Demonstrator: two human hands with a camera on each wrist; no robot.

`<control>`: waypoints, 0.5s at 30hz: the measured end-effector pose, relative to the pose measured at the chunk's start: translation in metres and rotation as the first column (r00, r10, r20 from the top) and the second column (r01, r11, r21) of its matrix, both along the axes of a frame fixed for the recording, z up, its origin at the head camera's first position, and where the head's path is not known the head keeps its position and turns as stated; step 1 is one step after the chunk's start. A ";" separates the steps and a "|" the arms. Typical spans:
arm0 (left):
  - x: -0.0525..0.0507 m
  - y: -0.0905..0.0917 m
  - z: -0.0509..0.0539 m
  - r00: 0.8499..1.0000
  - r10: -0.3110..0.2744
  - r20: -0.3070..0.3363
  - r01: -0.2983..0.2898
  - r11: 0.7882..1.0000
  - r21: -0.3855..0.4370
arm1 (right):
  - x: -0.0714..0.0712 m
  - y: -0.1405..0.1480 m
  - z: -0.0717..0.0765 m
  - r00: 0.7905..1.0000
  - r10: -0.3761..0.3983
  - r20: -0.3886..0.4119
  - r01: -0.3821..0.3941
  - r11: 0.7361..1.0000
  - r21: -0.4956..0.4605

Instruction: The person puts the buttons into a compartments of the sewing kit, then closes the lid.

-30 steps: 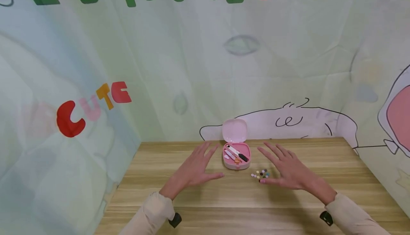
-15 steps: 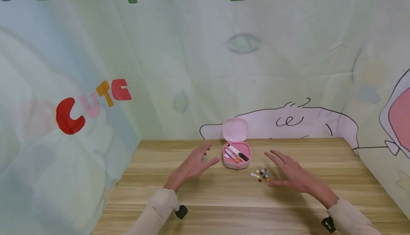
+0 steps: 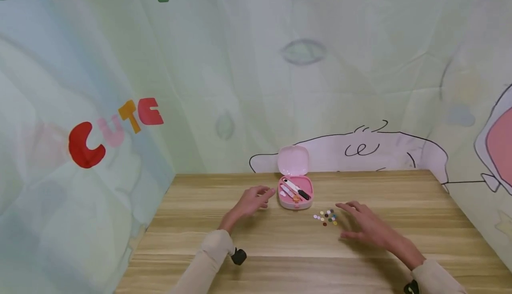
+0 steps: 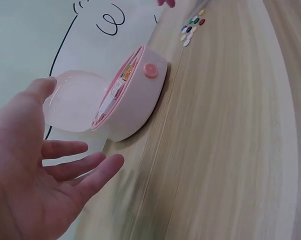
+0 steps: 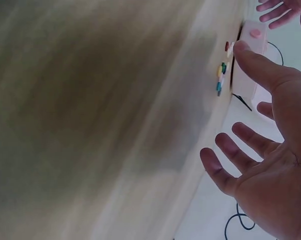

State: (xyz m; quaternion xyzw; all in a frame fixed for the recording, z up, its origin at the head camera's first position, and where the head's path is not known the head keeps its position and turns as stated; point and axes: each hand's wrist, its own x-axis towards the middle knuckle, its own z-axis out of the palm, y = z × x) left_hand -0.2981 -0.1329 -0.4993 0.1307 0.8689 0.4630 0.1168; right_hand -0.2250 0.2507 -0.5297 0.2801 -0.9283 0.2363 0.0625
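A small pink box (image 3: 296,203) with its lid (image 3: 294,160) raised stands near the table's back edge. Inside it lie a white-and-black stick-like tool (image 3: 296,189), slim white pieces and a small orange item (image 3: 296,199). Just left of the box is my left hand (image 3: 249,203), fingers relaxed and holding nothing; the left wrist view shows its palm beside the box (image 4: 135,100). Several small coloured buttons or beads (image 3: 326,217) lie scattered in front of the box, to its right. My right hand (image 3: 370,227) hovers right of these pieces, fingers loosely spread, with nothing in it.
The wooden table (image 3: 280,267) runs up to a printed cloth backdrop (image 3: 240,62) with cartoon drawings and letters. Cloth also hangs along the left and right sides. A black wrist device (image 3: 238,256) sits at the left cuff.
My left hand has drawn its fingers in and shifted slightly right. The right hand has moved right and down, away from the small pieces. The box and the pieces have stayed put.
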 end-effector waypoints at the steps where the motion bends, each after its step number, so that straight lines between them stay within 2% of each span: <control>1: -0.001 0.002 0.000 1.000 0.006 0.015 -0.006 1.000 0.014 | 0.001 0.001 -0.001 1.000 -0.002 -0.001 0.002 1.000 0.000; 8: -0.012 0.016 -0.009 0.993 0.050 0.111 -0.061 0.993 0.101 | 0.000 0.004 -0.013 0.999 0.031 -0.033 -0.032 0.999 -0.021; 12: -0.019 0.021 -0.013 0.988 0.068 0.139 -0.086 0.987 0.133 | -0.001 0.005 -0.018 0.997 0.051 -0.062 -0.054 0.997 -0.049; 15: -0.023 0.026 -0.016 0.985 0.073 0.155 -0.099 0.981 0.169 | -0.003 0.006 -0.021 0.998 0.047 -0.049 -0.050 0.996 -0.069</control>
